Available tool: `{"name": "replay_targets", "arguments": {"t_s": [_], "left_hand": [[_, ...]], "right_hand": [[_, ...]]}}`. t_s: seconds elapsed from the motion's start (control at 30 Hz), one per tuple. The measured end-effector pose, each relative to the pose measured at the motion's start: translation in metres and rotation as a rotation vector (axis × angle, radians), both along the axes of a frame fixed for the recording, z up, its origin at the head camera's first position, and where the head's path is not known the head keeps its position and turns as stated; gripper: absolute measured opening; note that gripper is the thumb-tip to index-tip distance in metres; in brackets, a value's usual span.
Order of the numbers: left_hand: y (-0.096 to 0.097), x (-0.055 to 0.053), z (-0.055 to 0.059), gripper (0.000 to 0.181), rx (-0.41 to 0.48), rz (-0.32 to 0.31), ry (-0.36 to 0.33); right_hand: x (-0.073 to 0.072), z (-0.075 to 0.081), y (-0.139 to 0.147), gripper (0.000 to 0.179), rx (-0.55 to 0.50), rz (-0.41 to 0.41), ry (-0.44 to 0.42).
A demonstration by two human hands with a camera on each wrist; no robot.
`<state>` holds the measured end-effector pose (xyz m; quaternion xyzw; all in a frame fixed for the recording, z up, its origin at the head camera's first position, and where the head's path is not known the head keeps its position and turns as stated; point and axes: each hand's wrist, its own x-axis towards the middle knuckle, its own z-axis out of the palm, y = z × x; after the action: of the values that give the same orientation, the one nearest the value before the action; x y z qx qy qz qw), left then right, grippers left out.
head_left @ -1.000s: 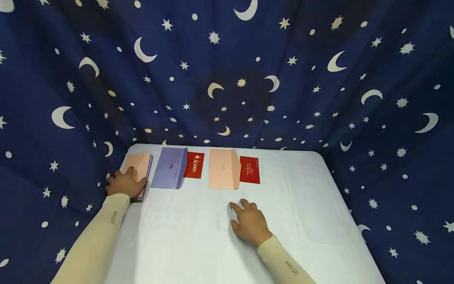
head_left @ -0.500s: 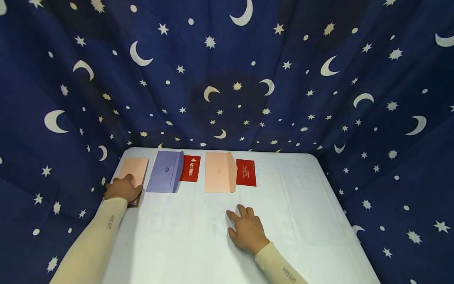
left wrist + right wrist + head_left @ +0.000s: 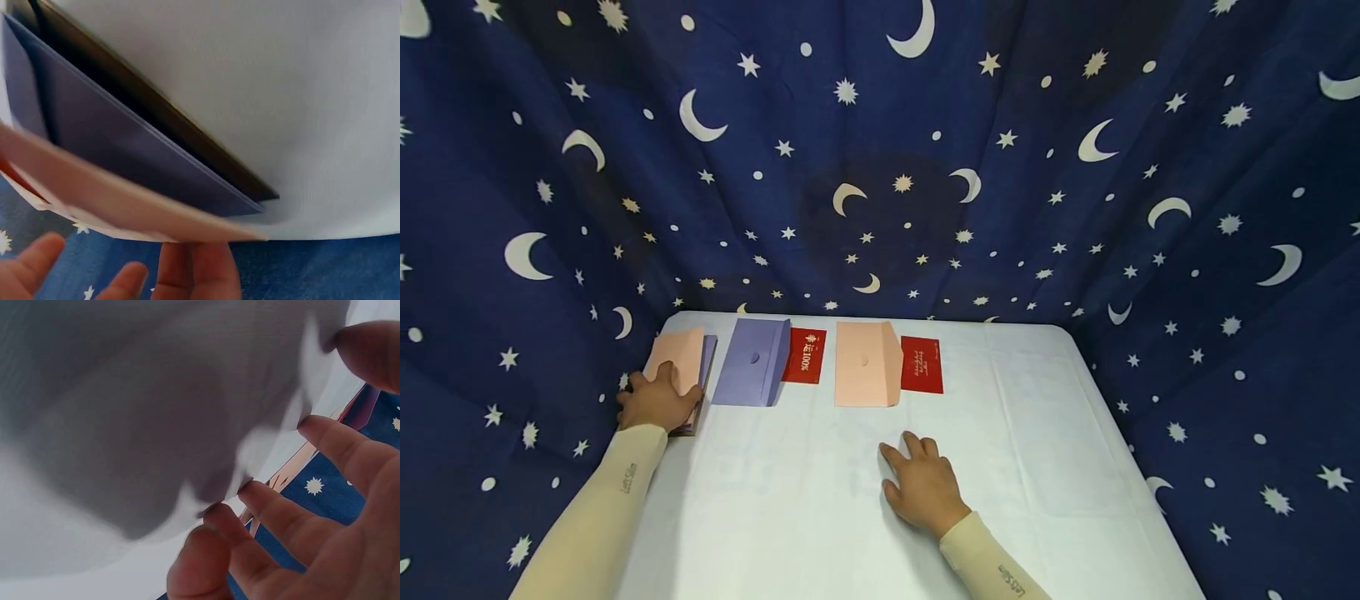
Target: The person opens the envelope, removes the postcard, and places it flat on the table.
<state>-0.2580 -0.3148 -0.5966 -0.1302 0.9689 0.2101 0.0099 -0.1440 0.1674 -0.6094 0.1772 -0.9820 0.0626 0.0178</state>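
Pink envelope (image 3: 681,353) (stacked) | touching left hand (image 3: 655,403) | right hand (image 3: 923,485) well apart

The left hand (image 3: 657,403) hides part of the envelope stack (image 3: 679,350) under its fingers; beyond the fingers of the right hand (image 3: 922,483), print on the rightmost red card (image 3: 922,365) is too small to read.

Under the left hand (image 3: 655,403), on the table (image 3: 775,508), lies an envelope stack (image 3: 679,350). Just right of that hand lies a separate envelope (image 3: 745,365), a first card (image 3: 806,357) against its right side. Beyond the right hand (image 3: 922,485) lies a second card (image 3: 922,365), another envelope (image 3: 861,367) against its left.
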Motion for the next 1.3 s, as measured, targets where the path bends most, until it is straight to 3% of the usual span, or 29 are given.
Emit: {"name": "replay_targets", "arguments": {"t_s": [0.13,0.3,0.4,0.5,0.6,0.73,0.9,1.1,1.3], "left_hand": [[0.007,0.011,0.003,0.091,0.009,0.035,0.054],[0.034,0.035,0.020,0.094,0.018,0.074,0.176],[0.064,0.058,0.026,0.092,0.010,0.002,0.232],[0.102,0.085,0.024,0.090,-0.001,-0.101,0.260],[0.140,0.108,0.016,0.085,-0.036,-0.228,0.263],[0.178,0.129,0.003,0.081,-0.127,-0.376,0.259],[0.202,0.143,-0.008,0.081,-0.201,-0.444,0.205],[0.224,0.153,-0.009,0.088,-0.269,-0.530,0.147],[0.242,0.158,-0.012,0.092,-0.399,-0.598,0.155]], "right_hand": [[0.002,0.000,0.000,0.055,-0.005,-0.004,-0.004],[0.005,0.002,0.000,0.056,-0.013,-0.007,0.000],[0.005,0.002,0.001,0.056,-0.001,-0.001,0.001],[0.006,0.002,0.002,0.056,0.011,-0.001,-0.004],[0.007,0.002,0.002,0.055,0.001,0.000,0.008],[0.007,0.001,0.000,0.055,-0.016,0.001,0.033],[0.007,-0.003,-0.001,0.055,-0.016,-0.007,0.013],[0.007,-0.006,-0.002,0.056,0.003,-0.039,-0.005],[0.007,-0.006,0.000,0.057,0.007,-0.040,-0.012]]}}
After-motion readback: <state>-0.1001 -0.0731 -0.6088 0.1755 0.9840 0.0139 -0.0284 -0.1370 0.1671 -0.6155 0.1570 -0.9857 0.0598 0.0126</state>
